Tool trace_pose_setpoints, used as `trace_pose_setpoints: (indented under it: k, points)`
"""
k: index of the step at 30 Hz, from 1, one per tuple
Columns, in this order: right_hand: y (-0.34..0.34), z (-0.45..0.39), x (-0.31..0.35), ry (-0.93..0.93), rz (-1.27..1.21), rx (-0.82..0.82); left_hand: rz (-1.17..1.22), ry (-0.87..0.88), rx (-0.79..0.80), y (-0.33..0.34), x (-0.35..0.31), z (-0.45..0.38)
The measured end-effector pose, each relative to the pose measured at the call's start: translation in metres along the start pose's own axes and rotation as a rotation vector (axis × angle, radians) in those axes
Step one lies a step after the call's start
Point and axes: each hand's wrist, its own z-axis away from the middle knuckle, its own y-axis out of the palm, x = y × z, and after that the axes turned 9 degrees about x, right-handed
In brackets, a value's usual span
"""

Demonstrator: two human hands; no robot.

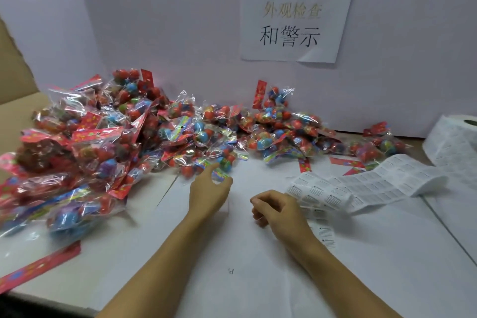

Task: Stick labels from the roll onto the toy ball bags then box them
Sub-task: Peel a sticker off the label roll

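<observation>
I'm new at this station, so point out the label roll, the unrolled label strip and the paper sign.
label roll [450, 147]: head view, its outer wrap.
label strip [374, 183]: head view, mid-strip.
paper sign [291, 20]: head view, its printed middle.

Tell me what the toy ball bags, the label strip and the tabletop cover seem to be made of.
Toy ball bags: thin clear plastic film, glossy; it crinkles and glints.
Label strip: matte white paper stickers on a backing sheet, likely paper, curling off the roll.
Tabletop cover: probably white paper sheets; seams and faint creases show.

Left hand [209, 191] reaching toy ball bags [108, 134], right hand [277, 208] curled beside label strip [366, 183]
</observation>
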Motion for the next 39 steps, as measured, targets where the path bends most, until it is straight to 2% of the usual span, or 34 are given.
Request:
trace_pose_setpoints:
  k: [6, 10, 12, 16, 19, 22, 27, 31, 35, 39]
  points:
    - [-0.001, 0.004, 0.007, 0.03, 0.006, 0.005, 0.099, -0.101, -0.075, 0.002, 0.001, -0.013]
    - [-0.003, 0.004, 0.011, 0.028, -0.092, -0.052, 0.337, 0.09, -0.28, 0.008, -0.005, -0.002]
    - [-0.005, 0.003, 0.013, 0.005, -0.237, -0.132, 0.424, 0.216, -0.31, 0.007, -0.008, 0.005]
    - [-0.012, 0.0, 0.017, -0.028, -0.493, -0.232, 0.446, 0.326, -0.163, -0.003, -0.015, 0.007]
    - [-0.021, -0.001, 0.018, 0.016, -0.467, -0.275, 0.668, 0.267, 0.009, -0.011, -0.017, 0.01]
    - [-0.027, 0.0, 0.017, 0.081, -0.352, -0.187, 0.806, 0.148, 0.142, -0.013, -0.018, 0.016]
    - [-0.02, 0.005, 0.023, 0.107, -0.282, 0.05, 0.806, 0.096, 0.314, -0.003, -0.016, 0.033]
    - [-0.018, 0.007, 0.021, 0.109, -0.267, 0.002, 0.958, 0.025, 0.404, 0.005, -0.011, 0.046]
    - [-0.018, 0.009, 0.021, 0.106, -0.348, -0.084, 0.844, 0.028, 0.525, 0.011, -0.008, 0.052]
    - [-0.015, 0.012, 0.023, 0.099, -0.36, -0.101, 0.752, 0.048, 0.519, 0.014, -0.01, 0.055]
